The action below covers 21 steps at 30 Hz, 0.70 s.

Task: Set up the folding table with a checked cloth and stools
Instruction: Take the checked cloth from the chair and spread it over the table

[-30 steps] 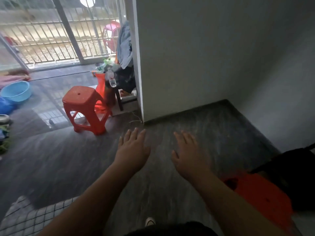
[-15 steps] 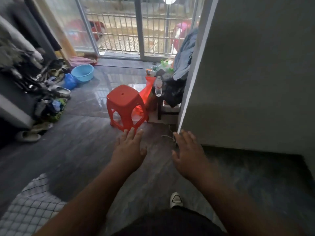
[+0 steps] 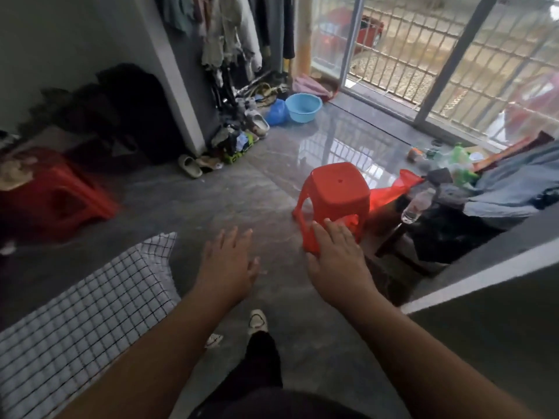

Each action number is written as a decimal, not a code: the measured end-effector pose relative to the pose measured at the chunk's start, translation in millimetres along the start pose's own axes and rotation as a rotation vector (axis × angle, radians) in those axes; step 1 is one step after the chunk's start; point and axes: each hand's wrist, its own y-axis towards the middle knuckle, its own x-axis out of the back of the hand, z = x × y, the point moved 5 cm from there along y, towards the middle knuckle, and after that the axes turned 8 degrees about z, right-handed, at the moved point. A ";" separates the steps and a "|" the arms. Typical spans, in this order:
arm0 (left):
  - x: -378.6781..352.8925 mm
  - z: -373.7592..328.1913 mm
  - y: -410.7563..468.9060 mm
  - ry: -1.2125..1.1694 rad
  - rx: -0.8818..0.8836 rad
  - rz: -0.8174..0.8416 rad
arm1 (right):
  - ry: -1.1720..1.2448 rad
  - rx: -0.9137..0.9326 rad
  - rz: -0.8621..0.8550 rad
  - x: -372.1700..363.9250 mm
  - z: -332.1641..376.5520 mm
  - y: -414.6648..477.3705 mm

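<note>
Where the right hand (image 3: 335, 258) spreads, one red stool (image 3: 335, 189) leg is hidden.

A tally of the room, kind by kind.
Two red stools: the middle stool (image 3: 336, 192) and the left stool (image 3: 53, 196). One checked cloth (image 3: 75, 328). One blue basin (image 3: 303, 107), one blue bag (image 3: 276, 112), one clear bottle (image 3: 416, 205), one orange bag (image 3: 390, 190). Two hands, the left hand (image 3: 227, 264) and the right hand (image 3: 335, 255), and two white shoes (image 3: 257, 321). The heaped footwear (image 3: 242, 137) is too jumbled for me to count.
</note>
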 end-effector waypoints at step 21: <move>61.7 343.7 120.8 -0.299 0.610 -0.064 | -0.245 0.641 0.395 -85.8 333.3 337.8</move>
